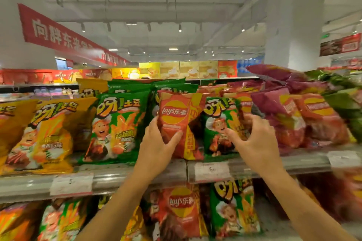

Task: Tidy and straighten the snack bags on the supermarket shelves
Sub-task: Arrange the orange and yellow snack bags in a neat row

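- The upper shelf (160, 174) runs across the view with a clear rail at its front edge carrying white price tags (212, 171); snack bags stand on it in upright rows, facing forward.
- A lower shelf level beneath holds further bags, among them a second red Lay's bag (181, 211) and a green bag (234, 205) just beside it.
- Left section of the upper shelf: yellow bags (45, 135), standing but leaning slightly.
- Centre-left: a green bag with a chef figure (117, 129), upright, with more green bags stacked behind it.
- Right section: purple and red bags (290, 115), tilted and piled unevenly, some blurred.
- The red Lay's bag (176, 123) stands upright at the centre of the upper shelf, between the two green rows, its base near the rail.
- Another green chef bag (221, 125) stands just to the right of the red bag, touching it.
- Left hand (156, 146): the grip is clamped on the red Lay's bag, thumb across its lower front, fingers behind its left edge.
- Right hand (252, 139): fingers spread and relaxed, grip apart, fingertips against the right-hand green bag and the bags beside it; it encloses nothing.
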Motion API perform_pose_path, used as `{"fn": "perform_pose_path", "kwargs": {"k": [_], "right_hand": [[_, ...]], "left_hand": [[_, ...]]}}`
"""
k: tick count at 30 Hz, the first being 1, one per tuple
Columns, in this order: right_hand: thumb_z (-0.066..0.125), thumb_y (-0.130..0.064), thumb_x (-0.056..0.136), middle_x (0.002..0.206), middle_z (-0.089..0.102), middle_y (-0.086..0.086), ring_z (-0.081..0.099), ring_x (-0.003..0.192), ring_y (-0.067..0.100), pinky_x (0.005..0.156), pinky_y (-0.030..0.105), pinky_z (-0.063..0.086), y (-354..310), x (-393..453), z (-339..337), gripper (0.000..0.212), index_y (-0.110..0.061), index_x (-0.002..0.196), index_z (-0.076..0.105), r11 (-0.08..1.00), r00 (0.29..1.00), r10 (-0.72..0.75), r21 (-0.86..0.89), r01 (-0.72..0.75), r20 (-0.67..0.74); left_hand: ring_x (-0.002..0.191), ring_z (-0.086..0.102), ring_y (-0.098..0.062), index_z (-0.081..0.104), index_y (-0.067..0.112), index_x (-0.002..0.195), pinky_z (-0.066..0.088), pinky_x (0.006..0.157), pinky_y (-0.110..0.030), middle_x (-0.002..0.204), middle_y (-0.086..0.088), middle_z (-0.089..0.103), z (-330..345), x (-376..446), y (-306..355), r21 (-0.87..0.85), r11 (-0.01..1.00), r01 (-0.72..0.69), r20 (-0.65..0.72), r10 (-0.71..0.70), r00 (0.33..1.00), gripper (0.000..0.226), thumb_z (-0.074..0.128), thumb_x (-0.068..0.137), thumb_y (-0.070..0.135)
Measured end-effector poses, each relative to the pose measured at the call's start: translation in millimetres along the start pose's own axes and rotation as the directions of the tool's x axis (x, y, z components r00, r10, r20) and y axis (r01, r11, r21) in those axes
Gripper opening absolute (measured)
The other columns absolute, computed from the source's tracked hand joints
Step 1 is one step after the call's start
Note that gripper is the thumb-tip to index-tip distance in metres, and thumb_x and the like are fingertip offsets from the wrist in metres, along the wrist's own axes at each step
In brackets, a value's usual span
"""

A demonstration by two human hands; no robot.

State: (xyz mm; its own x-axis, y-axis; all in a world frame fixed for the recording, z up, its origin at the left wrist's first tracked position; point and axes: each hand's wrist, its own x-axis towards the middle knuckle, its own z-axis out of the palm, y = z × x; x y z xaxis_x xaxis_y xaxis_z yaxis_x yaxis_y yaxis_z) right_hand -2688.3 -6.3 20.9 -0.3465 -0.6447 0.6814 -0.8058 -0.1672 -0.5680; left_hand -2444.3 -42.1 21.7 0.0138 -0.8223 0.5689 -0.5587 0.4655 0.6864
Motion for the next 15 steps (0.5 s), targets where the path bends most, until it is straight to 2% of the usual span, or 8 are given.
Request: {"fn": "perform_pose_path", "kwargs": {"k": [3,4,5,7,9,10,12,15], "right_hand": [[0.063,-0.085,0.069,0.149,0.048,0.008,0.048,0.134,0.03,0.103,0.045,0.049,11,28,4,0.119,-0.016,0.158,0.024,0.993,0.939,0.115,-0.047,-0.105,0.324],[0.06,-0.09,0.063,0.147,0.051,0.008,0.052,0.13,0.029,0.099,0.043,0.051,13,37,5,0.126,-0.015,0.158,0.024,0.987,0.895,0.158,-0.068,-0.143,0.416],[0.059,-0.094,0.057,0.138,0.059,0.009,0.059,0.121,0.028,0.093,0.04,0.052,14,44,7,0.129,-0.013,0.155,0.032,0.981,0.851,0.193,-0.081,-0.176,0.488],[0.062,-0.094,0.051,0.109,0.071,0.014,0.067,0.099,0.028,0.08,0.036,0.051,19,55,11,0.123,-0.007,0.138,0.053,0.974,0.795,0.208,-0.049,-0.22,0.57],[0.067,-0.091,0.051,0.092,0.072,0.012,0.068,0.09,0.027,0.076,0.037,0.05,26,60,15,0.11,-0.004,0.119,0.061,0.971,0.784,0.189,0.007,-0.24,0.592],[0.069,-0.089,0.051,0.087,0.071,0.008,0.068,0.088,0.027,0.074,0.037,0.05,28,60,16,0.102,-0.006,0.11,0.063,0.971,0.787,0.175,0.028,-0.238,0.591],[0.075,-0.084,0.05,0.089,0.073,0.002,0.069,0.089,0.025,0.075,0.036,0.052,29,59,18,0.087,-0.014,0.101,0.067,0.965,0.803,0.146,0.095,-0.244,0.578],[0.081,-0.074,0.057,0.091,0.074,-0.003,0.068,0.089,0.019,0.081,0.039,0.057,28,57,19,0.066,-0.024,0.097,0.068,0.961,0.839,0.103,0.163,-0.222,0.534]], "left_hand": [[0.125,0.053,-0.02,0.026,0.021,0.153,0.045,0.104,-0.037,0.145,-0.001,0.049,-7,22,-1,-0.043,0.975,0.219,0.105,-0.213,0.971,0.109,0.073,0.067,0.07],[0.117,0.059,-0.017,0.034,0.021,0.149,0.049,0.099,-0.035,0.138,0.002,0.056,-9,27,-3,-0.071,0.961,0.268,0.15,-0.255,0.955,0.112,0.075,0.058,0.073],[0.109,0.064,-0.014,0.042,0.022,0.144,0.053,0.095,-0.034,0.129,0.005,0.062,-11,30,-4,-0.106,0.946,0.305,0.189,-0.282,0.941,0.113,0.078,0.051,0.075],[0.094,0.072,-0.01,0.055,0.023,0.132,0.06,0.079,-0.027,0.11,0.011,0.073,-12,32,-6,-0.171,0.924,0.342,0.249,-0.296,0.922,0.103,0.083,0.047,0.073],[0.083,0.074,-0.005,0.063,0.027,0.119,0.057,0.061,-0.015,0.093,0.016,0.077,-8,32,-6,-0.218,0.915,0.34,0.293,-0.271,0.917,0.081,0.085,0.052,0.067],[0.08,0.074,-0.003,0.064,0.029,0.113,0.054,0.057,-0.012,0.09,0.019,0.076,-7,32,-6,-0.234,0.912,0.336,0.304,-0.26,0.917,0.072,0.085,0.054,0.065],[0.079,0.073,-0.002,0.062,0.032,0.104,0.054,0.056,-0.012,0.086,0.02,0.076,-5,30,-7,-0.252,0.908,0.334,0.296,-0.256,0.92,0.062,0.084,0.056,0.064],[0.078,0.074,-0.004,0.059,0.031,0.103,0.055,0.059,-0.017,0.085,0.017,0.076,-6,28,-12,-0.259,0.912,0.317,0.218,-0.265,0.939,0.068,0.083,0.052,0.069]]}}
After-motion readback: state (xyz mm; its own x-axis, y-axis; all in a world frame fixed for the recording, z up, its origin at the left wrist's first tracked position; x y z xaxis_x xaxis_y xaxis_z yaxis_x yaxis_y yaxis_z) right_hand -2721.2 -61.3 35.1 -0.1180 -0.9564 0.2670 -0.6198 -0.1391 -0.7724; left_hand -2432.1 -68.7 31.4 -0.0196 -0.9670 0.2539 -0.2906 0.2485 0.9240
